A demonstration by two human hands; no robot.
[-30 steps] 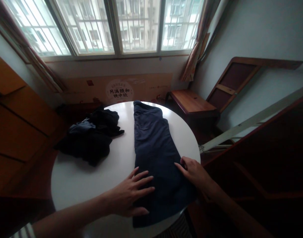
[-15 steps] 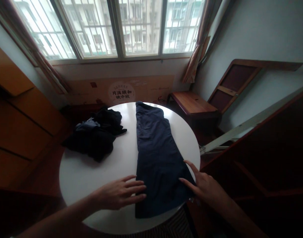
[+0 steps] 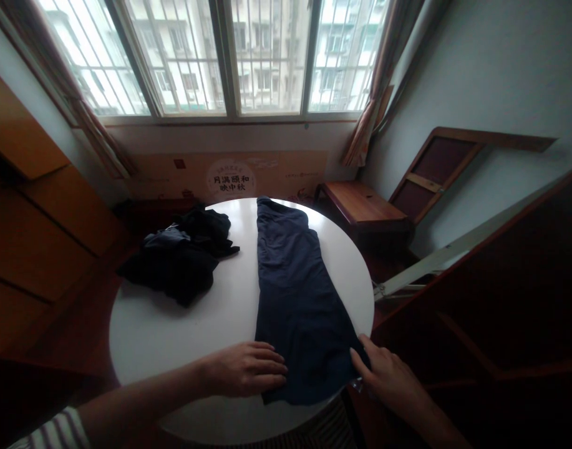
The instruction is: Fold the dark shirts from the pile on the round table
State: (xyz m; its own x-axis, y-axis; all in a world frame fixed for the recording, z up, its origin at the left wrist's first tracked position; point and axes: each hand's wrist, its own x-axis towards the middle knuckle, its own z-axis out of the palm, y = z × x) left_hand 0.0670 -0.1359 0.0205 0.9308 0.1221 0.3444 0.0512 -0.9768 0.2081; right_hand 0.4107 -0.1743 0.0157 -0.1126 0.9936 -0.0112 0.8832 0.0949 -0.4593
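A long dark blue garment (image 3: 295, 287) lies folded lengthwise down the middle of the round white table (image 3: 173, 330), from the far rim to the near one. My left hand (image 3: 246, 368) rests at its near left corner, fingers curled over the cloth's edge. At the near right corner, by the table's rim, my right hand (image 3: 383, 374) touches the cloth with fingers stretched out.
A heap of dark clothes (image 3: 180, 259) sits on the table's left side. A wooden bench (image 3: 360, 202) and a leaning wooden frame (image 3: 435, 168) stand to the right. Cardboard (image 3: 229, 174) lines the wall under the window. Wooden cabinets (image 3: 37, 212) stand on the left.
Both hands have slid toward me along the garment, from its lower middle to its near corners. The left hand's fingers went from spread flat to curled on the edge.
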